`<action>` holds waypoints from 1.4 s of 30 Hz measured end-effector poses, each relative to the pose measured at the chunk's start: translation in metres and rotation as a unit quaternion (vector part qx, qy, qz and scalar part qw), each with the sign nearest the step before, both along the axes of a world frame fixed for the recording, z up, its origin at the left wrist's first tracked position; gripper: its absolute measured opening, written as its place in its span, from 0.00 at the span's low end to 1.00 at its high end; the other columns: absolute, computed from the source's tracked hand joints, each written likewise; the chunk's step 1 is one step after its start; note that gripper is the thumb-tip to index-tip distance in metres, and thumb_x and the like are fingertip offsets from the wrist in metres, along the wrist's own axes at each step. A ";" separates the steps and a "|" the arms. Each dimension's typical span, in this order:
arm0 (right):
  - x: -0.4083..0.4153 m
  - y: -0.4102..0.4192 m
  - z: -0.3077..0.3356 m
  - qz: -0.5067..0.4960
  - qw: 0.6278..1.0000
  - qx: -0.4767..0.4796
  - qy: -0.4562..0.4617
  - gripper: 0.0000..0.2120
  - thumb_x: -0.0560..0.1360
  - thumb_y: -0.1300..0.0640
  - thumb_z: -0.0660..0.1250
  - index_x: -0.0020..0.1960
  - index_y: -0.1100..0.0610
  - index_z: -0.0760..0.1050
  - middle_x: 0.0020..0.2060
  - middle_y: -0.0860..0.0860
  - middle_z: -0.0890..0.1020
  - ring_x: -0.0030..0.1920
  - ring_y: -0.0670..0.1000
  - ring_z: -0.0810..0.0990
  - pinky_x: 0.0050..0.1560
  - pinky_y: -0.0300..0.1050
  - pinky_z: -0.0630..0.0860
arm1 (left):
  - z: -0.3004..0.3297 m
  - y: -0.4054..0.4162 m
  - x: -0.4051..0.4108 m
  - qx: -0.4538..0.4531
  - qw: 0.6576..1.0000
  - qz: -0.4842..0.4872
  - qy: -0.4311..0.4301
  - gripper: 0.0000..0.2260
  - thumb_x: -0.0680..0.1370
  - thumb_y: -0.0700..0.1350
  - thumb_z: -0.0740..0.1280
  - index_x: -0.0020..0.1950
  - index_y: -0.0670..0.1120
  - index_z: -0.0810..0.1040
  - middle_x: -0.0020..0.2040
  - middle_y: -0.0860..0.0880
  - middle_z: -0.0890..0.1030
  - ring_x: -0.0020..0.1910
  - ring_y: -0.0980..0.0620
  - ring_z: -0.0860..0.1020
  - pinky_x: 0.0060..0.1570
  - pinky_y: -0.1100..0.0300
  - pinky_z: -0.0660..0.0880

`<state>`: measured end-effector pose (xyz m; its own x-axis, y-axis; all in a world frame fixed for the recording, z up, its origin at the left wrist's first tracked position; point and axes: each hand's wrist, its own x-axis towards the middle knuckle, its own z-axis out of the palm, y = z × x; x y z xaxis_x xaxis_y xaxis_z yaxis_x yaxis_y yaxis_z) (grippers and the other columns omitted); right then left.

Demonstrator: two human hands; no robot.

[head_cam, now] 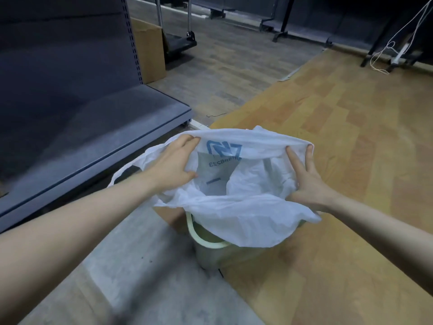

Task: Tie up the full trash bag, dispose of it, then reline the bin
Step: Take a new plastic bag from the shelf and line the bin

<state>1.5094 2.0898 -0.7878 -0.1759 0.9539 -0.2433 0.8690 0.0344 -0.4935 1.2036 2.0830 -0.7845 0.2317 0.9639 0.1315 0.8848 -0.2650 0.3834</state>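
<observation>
My left hand [173, 158] and right hand [307, 184] gripping the white bag's [246, 214] mouth, stretched wide over the pale green bin [206, 240] on the floor

Dim shop floor, wood-look planks.
Grey metal shelving unit [70, 102] on left, cardboard box [150, 50] behind it, black rack legs [283, 22] far back, white cable [396, 41] at right.
</observation>
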 end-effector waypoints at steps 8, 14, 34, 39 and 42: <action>-0.024 0.033 0.006 -0.060 0.992 -0.032 0.111 0.31 0.75 0.42 0.62 0.75 0.42 0.55 0.77 0.48 0.53 0.76 0.53 0.56 0.73 0.49 0.56 | -0.001 0.012 0.007 -0.084 0.991 0.023 0.098 0.47 0.65 0.55 0.76 0.75 0.40 0.55 0.70 0.47 0.64 0.69 0.46 0.56 0.68 0.55 0.62; -0.043 0.060 -0.008 -0.036 0.987 -0.024 0.156 0.38 0.74 0.37 0.62 0.77 0.41 0.45 0.77 0.42 0.52 0.77 0.49 0.51 0.75 0.48 0.53 | -0.015 0.023 0.002 -0.053 0.997 0.047 -0.024 0.32 0.75 0.57 0.66 0.75 0.47 0.61 0.70 0.49 0.70 0.68 0.47 0.59 0.67 0.56 0.61; -0.003 0.022 -0.022 -0.067 0.980 -0.014 0.185 0.26 0.79 0.39 0.49 0.60 0.54 0.77 0.59 0.62 0.77 0.62 0.58 0.75 0.65 0.56 0.67 | -0.030 0.022 0.001 -0.006 0.981 0.169 -0.094 0.28 0.75 0.63 0.62 0.66 0.45 0.69 0.61 0.46 0.75 0.52 0.45 0.75 0.47 0.55 0.71; -0.001 0.000 0.003 0.172 0.968 0.128 0.128 0.39 0.65 0.21 0.47 0.67 0.41 0.66 0.69 0.46 0.66 0.69 0.38 0.63 0.67 0.31 0.58 | -0.022 -0.017 0.006 0.107 0.981 -0.111 -0.113 0.35 0.73 0.72 0.52 0.62 0.46 0.77 0.64 0.44 0.73 0.65 0.47 0.69 0.66 0.48 0.63; 0.004 -0.021 -0.011 0.318 0.930 0.183 -0.039 0.34 0.72 0.28 0.50 0.72 0.45 0.66 0.70 0.53 0.68 0.71 0.51 0.67 0.67 0.47 0.66 | -0.029 -0.048 0.008 0.093 0.969 -0.227 -0.024 0.31 0.72 0.73 0.52 0.58 0.52 0.79 0.60 0.49 0.78 0.63 0.53 0.69 0.69 0.42 0.52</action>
<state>1.5136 2.0686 -0.7986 -0.7275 0.6849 0.0407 0.6487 0.7060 -0.2842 1.2113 2.0354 -0.8140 0.6150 0.7231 0.3145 0.6438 -0.6908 0.3292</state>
